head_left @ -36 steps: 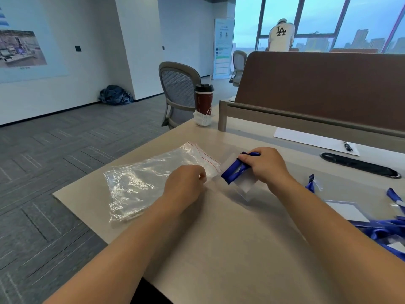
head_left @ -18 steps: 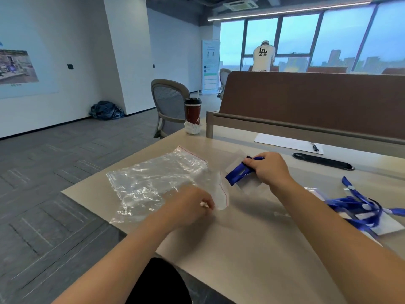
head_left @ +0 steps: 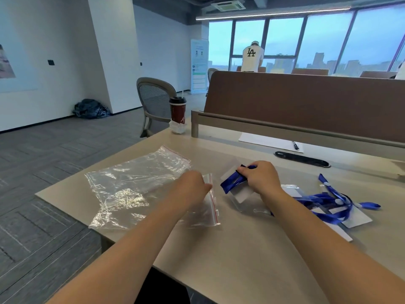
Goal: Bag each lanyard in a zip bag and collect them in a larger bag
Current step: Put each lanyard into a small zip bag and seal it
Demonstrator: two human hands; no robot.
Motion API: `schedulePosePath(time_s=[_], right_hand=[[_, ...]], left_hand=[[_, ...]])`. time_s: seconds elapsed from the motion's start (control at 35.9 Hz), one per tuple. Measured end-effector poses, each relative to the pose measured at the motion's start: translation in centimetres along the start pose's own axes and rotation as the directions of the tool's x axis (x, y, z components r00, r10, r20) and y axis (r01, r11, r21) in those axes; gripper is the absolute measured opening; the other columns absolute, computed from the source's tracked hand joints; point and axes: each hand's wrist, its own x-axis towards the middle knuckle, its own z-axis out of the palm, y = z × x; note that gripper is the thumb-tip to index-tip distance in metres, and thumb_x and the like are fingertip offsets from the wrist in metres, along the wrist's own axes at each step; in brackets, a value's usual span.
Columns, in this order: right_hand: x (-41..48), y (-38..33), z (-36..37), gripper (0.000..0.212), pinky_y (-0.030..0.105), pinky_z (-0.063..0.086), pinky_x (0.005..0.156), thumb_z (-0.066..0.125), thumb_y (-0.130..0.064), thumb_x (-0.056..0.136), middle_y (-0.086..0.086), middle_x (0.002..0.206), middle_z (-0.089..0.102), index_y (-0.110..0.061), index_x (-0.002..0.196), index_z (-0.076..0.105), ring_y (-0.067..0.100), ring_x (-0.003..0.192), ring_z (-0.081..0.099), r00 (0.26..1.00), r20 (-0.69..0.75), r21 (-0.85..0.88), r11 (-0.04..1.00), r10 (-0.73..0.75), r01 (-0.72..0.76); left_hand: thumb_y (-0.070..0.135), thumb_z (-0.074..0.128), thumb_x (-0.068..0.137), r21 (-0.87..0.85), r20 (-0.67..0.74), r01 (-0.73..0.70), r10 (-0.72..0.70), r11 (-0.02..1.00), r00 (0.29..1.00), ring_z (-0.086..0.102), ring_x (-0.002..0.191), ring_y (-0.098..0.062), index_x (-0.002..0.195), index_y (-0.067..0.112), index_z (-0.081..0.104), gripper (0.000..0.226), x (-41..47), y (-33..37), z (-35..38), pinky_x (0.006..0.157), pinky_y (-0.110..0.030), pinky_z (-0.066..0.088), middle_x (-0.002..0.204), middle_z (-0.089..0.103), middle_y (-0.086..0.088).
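Lanyard (head_left: 233, 183), folded, is gripped in the curled right hand (head_left: 262, 178). Just left of it, the left hand (head_left: 192, 186) pinches the small zip bag (head_left: 208, 212) at its mouth. If that mouth isn't spread, the strap may snag and unfold.

I saw white walls (head_left: 65, 40) on the left, grey carpet (head_left: 54, 161) below them, and a mesh chair (head_left: 155, 99) beyond the pale desk (head_left: 241, 249). A brown divider (head_left: 306, 102) stood far right, with tall windows (head_left: 328, 40) behind, daylight and a ceiling light strip (head_left: 274, 13). A dark bundle (head_left: 91, 108) lay by the wall.
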Motion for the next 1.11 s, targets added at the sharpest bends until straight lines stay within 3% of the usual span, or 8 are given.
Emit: schedulePosePath(time_s=[0.08, 0.17, 0.33, 0.5, 0.64, 0.78, 0.95, 1.11], right_hand=[[0.5, 0.1, 0.2, 0.024, 0.029, 0.038, 0.058, 0.067, -0.033, 0.090, 0.004, 0.077, 0.061, -0.009, 0.090, 0.068, 0.018, 0.068, 0.053, 1.000, -0.004, -0.009, 1.000, 0.004, -0.004], [0.8, 0.3, 0.3, 0.025, 0.029, 0.037, 0.055, 0.067, -0.033, 0.090, 0.003, 0.074, 0.060, -0.008, 0.088, 0.068, 0.016, 0.064, 0.051, 1.000, 0.006, -0.018, 1.000, 0.003, -0.003], [1.1, 0.8, 0.5, 0.023, 0.028, 0.038, 0.057, 0.066, -0.033, 0.091, 0.003, 0.074, 0.060, -0.010, 0.086, 0.067, 0.014, 0.065, 0.051, 1.000, 0.024, -0.021, 1.000, 0.000, 0.000], [1.2, 0.9, 0.7, 0.024, 0.031, 0.042, 0.064, 0.067, -0.033, 0.090, 0.005, 0.075, 0.062, -0.009, 0.084, 0.068, 0.018, 0.067, 0.054, 0.999, 0.042, -0.002, 1.000, 0.006, -0.006], [1.2, 0.8, 0.7, 0.024, 0.030, 0.038, 0.062, 0.067, -0.033, 0.090, 0.004, 0.072, 0.060, -0.010, 0.082, 0.065, 0.021, 0.070, 0.054, 0.999, 0.036, 0.020, 1.000, 0.023, -0.024], [1.1, 0.4, 1.0, 0.023, 0.033, 0.041, 0.073, 0.066, -0.034, 0.091, 0.001, 0.082, 0.060, -0.011, 0.096, 0.066, 0.021, 0.083, 0.056, 0.999, 0.012, 0.055, 0.998, 0.033, -0.033], [0.7, 0.1, 1.6, 0.020, 0.036, 0.046, 0.078, 0.066, -0.033, 0.091, -0.001, 0.076, 0.058, -0.013, 0.090, 0.063, 0.018, 0.075, 0.055, 0.998, -0.032, 0.137, 0.989, 0.057, -0.052], [0.3, -0.1, 2.2, 0.026, 0.029, 0.039, 0.057, 0.064, -0.031, 0.092, 0.002, 0.070, 0.056, -0.006, 0.089, 0.065, 0.014, 0.062, 0.050, 0.997, -0.029, 0.164, 0.984, 0.078, -0.072]], left_hand=[[0.050, 0.066, 0.088, 0.097, 0.037, 0.052, -0.056, 0.994, 0.998, 0.054, 0.062, -0.020, 0.064, 0.012, 0.050, 0.048, 0.9, 0.8, 0.8, 0.064, -0.029, 0.043, 0.061, 0.051, -0.001], [0.051, 0.068, 0.086, 0.125, 0.050, 0.060, -0.067, 0.990, 0.996, 0.049, 0.061, -0.019, 0.062, 0.013, 0.046, 0.050, 1.1, 1.5, 1.1, 0.064, -0.029, 0.041, 0.059, 0.045, 0.000], [0.030, 0.068, 0.087, 0.126, 0.066, 0.038, -0.046, 0.991, 0.997, 0.058, 0.076, -0.021, 0.086, 0.009, 0.050, 0.027, 1.3, 1.5, 2.0, 0.069, -0.028, 0.046, 0.069, 0.048, 0.001], [0.017, 0.061, 0.090, 0.090, 0.059, 0.088, -0.094, 0.992, 0.994, 0.059, 0.071, -0.021, 0.068, 0.012, 0.048, 0.026, 1.6, 1.0, 2.7, 0.062, -0.027, 0.040, 0.066, 0.050, -0.001], [0.016, 0.063, 0.089, 0.007, 0.067, 0.108, -0.108, 0.994, 0.992, 0.058, 0.066, -0.022, 0.065, 0.013, 0.052, 0.027, 2.0, 0.6, 2.7, 0.061, -0.026, 0.042, 0.064, 0.054, -0.002], [0.018, 0.071, 0.087, -0.150, 0.084, 0.130, -0.118, 0.980, 0.989, 0.069, 0.068, -0.030, 0.080, 0.000, 0.070, 0.019, 2.1, 0.3, 2.7, 0.071, -0.037, 0.058, 0.067, 0.069, -0.013], [0.009, 0.068, 0.087, -0.257, 0.081, 0.134, -0.117, 0.957, 0.990, 0.067, 0.053, -0.030, 0.074, -0.005, 0.071, 0.020, 1.8, 0.4, 2.8, 0.066, -0.041, 0.063, 0.065, 0.071, -0.022], [0.002, 0.064, 0.085, -0.282, 0.095, 0.147, -0.125, 0.948, 0.988, 0.073, 0.067, -0.037, 0.076, -0.008, 0.071, 0.014, 1.7, 0.2, 2.5, 0.069, -0.046, 0.062, 0.067, 0.071, -0.023]])
